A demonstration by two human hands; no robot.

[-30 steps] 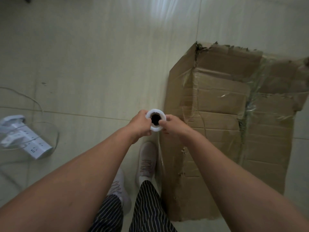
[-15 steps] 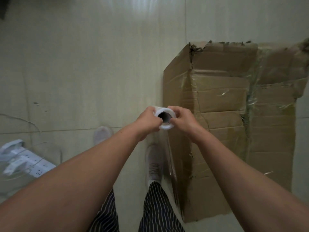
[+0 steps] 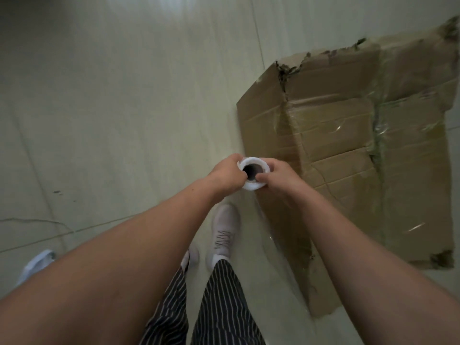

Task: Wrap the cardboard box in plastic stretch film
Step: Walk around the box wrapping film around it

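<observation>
- Beside the torn brown cardboard box [image 3: 348, 150] on the pale tiled floor [image 3: 124, 108], you have stepped further round since a second ago, and its ragged corner now sits off to your right.
- Your left hand [image 3: 225, 174] and right hand [image 3: 280, 176] still curl their fingers [image 3: 237, 162] round the white roll of clear stretch film [image 3: 252, 191], held end-up just beside the box's near wall.
- That suggests another pass is under way; shiny film already bands the box.
- Its flaps lie shut under film, so the contents are hidden.

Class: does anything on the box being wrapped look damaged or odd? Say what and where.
Yes. The box is battered: its far edge is torn and ragged, worst at the far-left corner, and the near-right corner is frayed. The film already on it lies wrinkled.
</observation>
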